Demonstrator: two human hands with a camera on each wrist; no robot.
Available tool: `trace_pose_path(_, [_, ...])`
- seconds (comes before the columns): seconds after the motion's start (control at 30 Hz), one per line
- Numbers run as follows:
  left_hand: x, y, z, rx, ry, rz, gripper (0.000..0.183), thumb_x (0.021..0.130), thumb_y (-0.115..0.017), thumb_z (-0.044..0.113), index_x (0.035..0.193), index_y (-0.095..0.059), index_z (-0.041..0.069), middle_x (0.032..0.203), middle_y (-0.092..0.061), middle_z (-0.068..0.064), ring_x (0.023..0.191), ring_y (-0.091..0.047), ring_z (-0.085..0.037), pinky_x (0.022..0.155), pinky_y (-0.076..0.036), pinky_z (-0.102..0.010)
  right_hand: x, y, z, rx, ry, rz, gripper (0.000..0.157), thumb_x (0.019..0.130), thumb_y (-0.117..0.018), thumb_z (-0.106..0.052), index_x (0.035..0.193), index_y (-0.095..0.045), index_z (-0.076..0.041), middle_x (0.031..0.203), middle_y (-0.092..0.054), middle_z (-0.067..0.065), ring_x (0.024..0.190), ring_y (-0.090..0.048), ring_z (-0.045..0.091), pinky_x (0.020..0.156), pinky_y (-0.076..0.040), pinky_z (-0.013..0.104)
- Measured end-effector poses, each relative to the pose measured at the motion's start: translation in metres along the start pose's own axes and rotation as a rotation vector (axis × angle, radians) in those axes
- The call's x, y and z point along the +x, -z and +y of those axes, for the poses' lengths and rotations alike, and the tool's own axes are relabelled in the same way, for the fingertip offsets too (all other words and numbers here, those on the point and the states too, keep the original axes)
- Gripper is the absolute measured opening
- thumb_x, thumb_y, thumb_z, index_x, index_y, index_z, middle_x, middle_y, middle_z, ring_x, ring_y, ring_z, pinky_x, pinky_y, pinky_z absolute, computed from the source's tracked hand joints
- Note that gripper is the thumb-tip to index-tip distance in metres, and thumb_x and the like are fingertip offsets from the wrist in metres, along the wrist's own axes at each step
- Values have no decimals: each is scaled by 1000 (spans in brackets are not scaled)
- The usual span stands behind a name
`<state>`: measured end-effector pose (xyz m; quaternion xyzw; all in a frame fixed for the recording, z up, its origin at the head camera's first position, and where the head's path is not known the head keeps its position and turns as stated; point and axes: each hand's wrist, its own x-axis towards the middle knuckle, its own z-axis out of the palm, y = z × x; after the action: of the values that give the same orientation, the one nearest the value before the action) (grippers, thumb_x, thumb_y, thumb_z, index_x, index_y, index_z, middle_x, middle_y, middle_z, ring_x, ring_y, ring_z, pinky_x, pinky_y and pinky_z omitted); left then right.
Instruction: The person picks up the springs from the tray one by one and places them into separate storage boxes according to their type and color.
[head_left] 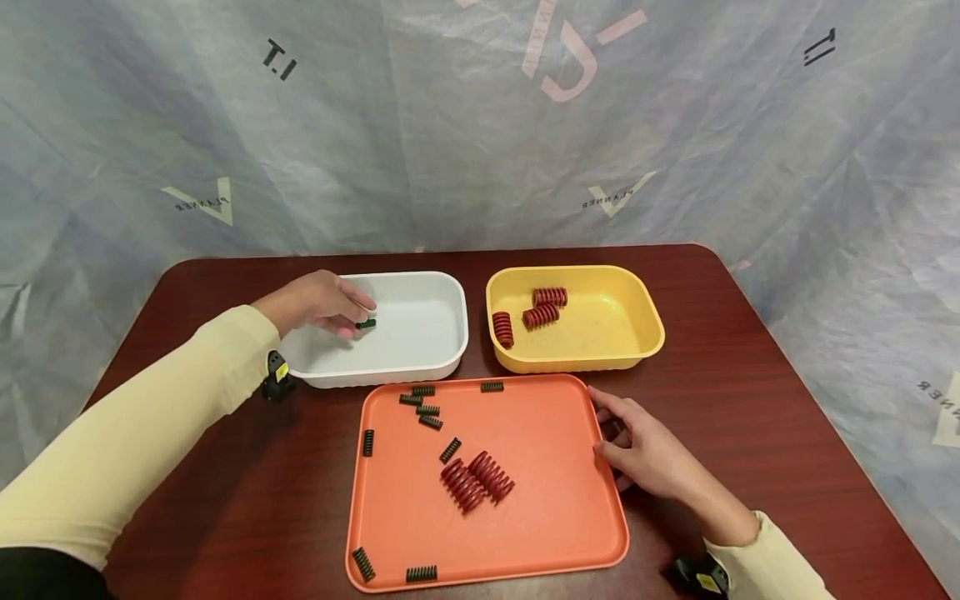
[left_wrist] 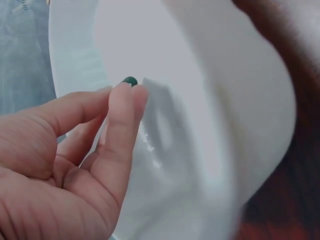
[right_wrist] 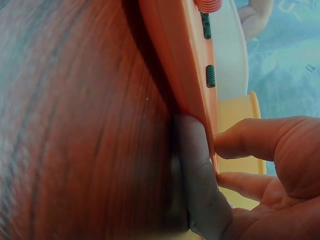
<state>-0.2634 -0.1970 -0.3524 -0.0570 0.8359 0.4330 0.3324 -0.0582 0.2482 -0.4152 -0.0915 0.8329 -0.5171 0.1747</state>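
My left hand [head_left: 326,304] is over the white bin [head_left: 420,367], pinching a small dark green coil spring [head_left: 366,323] between thumb and fingertips. In the left wrist view only one end of that spring [left_wrist: 131,80] pokes out past the fingertips. With my right hand [head_left: 652,450] I grip the right rim of the orange tray [head_left: 555,483], fingers on both sides of its edge in the right wrist view. On the tray lie two large red springs [head_left: 477,482] side by side, and several small dark green springs [head_left: 429,410] are scattered toward its edges.
Right of the white bin stands a yellow bin [head_left: 607,333] with three red springs [head_left: 542,315] inside, toward its left. Both bins sit behind the tray on a dark red wooden table [head_left: 750,400]. A printed grey sheet [head_left: 420,125] hangs behind the table.
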Motion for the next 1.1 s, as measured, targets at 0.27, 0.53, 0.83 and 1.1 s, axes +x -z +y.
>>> trace_pose_path(0.27, [4, 3, 9, 40, -2, -23, 44, 98, -68, 0, 141, -58, -6, 116, -67, -15, 79, -67, -13, 80, -61, -30, 0, 1, 1, -7, 11, -15, 75, 96, -63, 8, 161, -26, 0, 128, -44, 29, 75, -68, 26, 47, -59, 41])
trace_pose_path(0.53, [10, -1, 5, 41, -20, -43, 40, 98, -68, -1, 137, -60, -8, 111, -68, -16, 78, -68, -14, 79, -61, -30, 0, 1, 1, -29, 3, -5, 75, 96, -63, 7, 161, -28, -1, 127, -43, 28, 75, -68, 26, 47, -60, 41])
trace_pose_path(0.83, [6, 2, 1, 18, -23, -10, 40, 97, -69, 1, 135, -61, -8, 96, -72, -11, 81, -69, -15, 80, -62, -33, 1, 1, 1, -56, 4, 1, 74, 96, -63, 7, 161, -29, -1, 125, -44, 28, 73, -68, 25, 47, -59, 40])
trace_pose_path(1.1, [1, 8, 3, -10, -25, -24, 49, 97, -72, 7, 142, -57, -4, 117, -71, -17, 91, -71, -17, 82, -62, -32, -1, 0, 0, -16, 27, 8, 75, 95, -65, 7, 160, -29, 1, 125, -45, 27, 73, -67, 23, 45, -58, 39])
